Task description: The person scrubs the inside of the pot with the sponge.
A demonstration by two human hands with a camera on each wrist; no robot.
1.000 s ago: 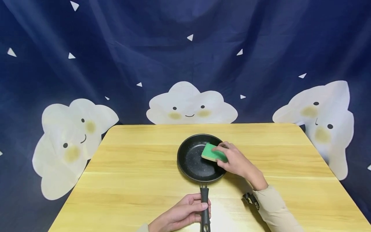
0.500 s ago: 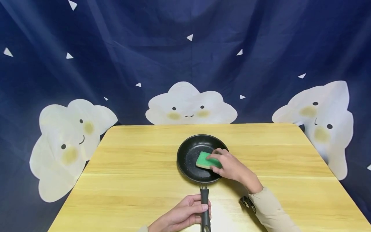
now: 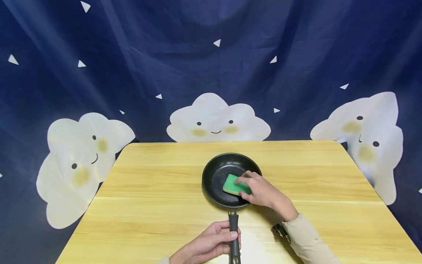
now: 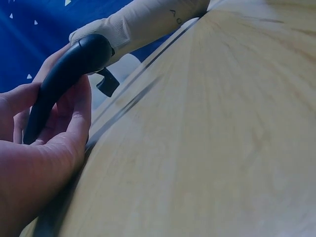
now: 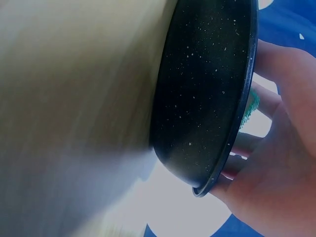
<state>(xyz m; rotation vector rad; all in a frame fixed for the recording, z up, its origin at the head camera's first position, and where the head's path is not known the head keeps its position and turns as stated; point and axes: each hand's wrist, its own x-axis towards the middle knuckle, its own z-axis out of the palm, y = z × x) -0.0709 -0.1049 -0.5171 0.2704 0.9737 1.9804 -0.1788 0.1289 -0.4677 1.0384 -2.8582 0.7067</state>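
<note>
A black frying pan (image 3: 214, 176) with pale specks sits on the wooden table, its handle (image 3: 233, 223) pointing toward the person. My left hand (image 3: 215, 240) grips that handle, thumb across the top; the left wrist view shows the fingers around the dark handle (image 4: 61, 74). Inside the pan, my right hand (image 3: 262, 190) holds a green-topped sponge (image 3: 233, 184) with a pale yellow underside, fingers at its right end. In the right wrist view the pan's speckled outer wall (image 5: 202, 94) hides most of the sponge, leaving a bit of green (image 5: 251, 107) between the fingers.
The light wooden table (image 3: 148, 205) spreads around the pan. A dark blue curtain (image 3: 184, 55) with white clouds hangs behind it. A black strap with a device (image 3: 281, 233) is at the right sleeve (image 3: 308, 238).
The right hand has drawn the sponge from the pan's right side toward its middle and nearer the handle, moving little in the last half second. The left hand keeps its hold on the handle.
</note>
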